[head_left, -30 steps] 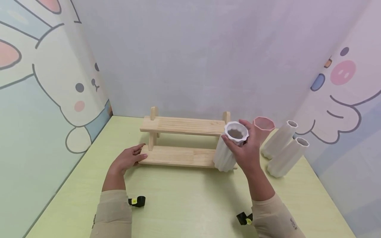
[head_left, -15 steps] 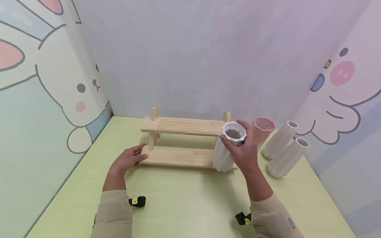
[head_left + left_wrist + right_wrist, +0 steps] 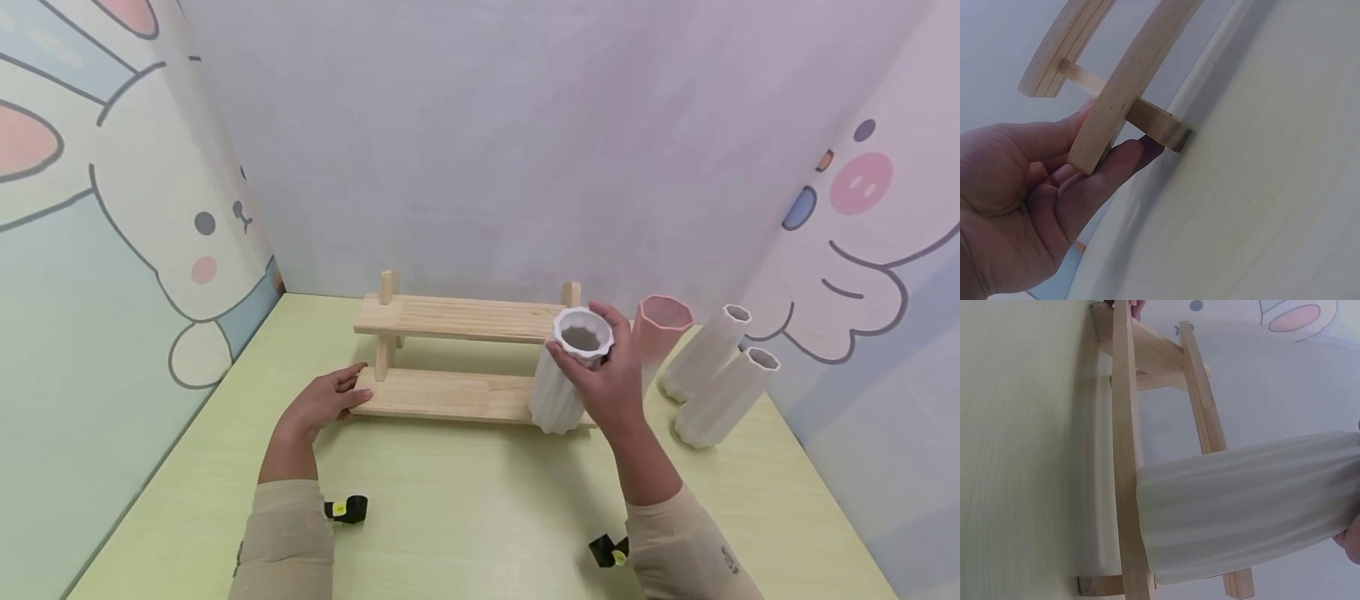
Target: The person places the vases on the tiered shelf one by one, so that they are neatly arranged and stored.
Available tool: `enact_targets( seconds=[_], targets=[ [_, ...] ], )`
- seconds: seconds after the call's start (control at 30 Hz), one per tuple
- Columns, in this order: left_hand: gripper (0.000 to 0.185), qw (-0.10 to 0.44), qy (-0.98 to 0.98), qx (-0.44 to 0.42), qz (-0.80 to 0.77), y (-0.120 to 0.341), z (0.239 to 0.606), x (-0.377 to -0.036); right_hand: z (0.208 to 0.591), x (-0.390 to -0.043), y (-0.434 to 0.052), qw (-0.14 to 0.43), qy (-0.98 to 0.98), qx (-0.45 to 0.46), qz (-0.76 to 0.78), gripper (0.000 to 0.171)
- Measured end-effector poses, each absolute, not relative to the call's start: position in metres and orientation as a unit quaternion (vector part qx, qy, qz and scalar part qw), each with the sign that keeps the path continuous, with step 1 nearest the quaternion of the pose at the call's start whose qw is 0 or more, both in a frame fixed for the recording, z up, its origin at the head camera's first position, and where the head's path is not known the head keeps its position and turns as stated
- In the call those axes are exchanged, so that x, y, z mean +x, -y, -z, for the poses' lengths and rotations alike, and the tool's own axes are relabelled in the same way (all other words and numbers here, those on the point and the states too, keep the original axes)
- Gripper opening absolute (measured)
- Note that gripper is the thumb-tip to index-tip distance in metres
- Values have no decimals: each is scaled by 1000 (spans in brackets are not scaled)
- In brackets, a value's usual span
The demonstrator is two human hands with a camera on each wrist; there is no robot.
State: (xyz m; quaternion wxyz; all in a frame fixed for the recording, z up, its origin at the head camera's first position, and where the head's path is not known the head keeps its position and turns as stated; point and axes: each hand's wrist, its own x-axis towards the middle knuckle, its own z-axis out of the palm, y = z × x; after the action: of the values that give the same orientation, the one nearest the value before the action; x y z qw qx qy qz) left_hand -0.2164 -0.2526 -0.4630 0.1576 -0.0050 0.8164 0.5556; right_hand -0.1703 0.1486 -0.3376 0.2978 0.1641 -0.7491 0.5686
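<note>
The rack (image 3: 465,315), pale wood with two boards, stands on the counter (image 3: 450,508). The left hand (image 3: 321,402) pinches the left end of the rack's lower board (image 3: 431,392), thumb on top and fingers underneath; the left wrist view shows the board's end between them. The right hand (image 3: 611,387) grips the fluted vase (image 3: 557,387) just below its rim, thumb at the near side and fingers around the far side. This white vase is at the right end of the rack's lower board, leaning slightly, its mouth facing up. In the right wrist view its base meets that board; whether the board bears its full weight cannot be told.

To the right of the rack stands the pink vase (image 3: 657,342), partly hidden by the right hand. Farther right of the rack are two slimmer white vases, the rear one (image 3: 705,357) and the front one (image 3: 723,400), close together. Behind the rack rises a pale wall (image 3: 480,150); left of the rack a rabbit (image 3: 172,225) is drawn.
</note>
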Motion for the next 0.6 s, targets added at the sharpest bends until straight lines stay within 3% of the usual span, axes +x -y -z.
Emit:
enact_targets(
  seconds=[0.6],
  targets=[
    [76, 153, -815, -8, -559, 251, 463, -214, 342, -174, -146, 283, 747, 165, -578, 67]
  ],
)
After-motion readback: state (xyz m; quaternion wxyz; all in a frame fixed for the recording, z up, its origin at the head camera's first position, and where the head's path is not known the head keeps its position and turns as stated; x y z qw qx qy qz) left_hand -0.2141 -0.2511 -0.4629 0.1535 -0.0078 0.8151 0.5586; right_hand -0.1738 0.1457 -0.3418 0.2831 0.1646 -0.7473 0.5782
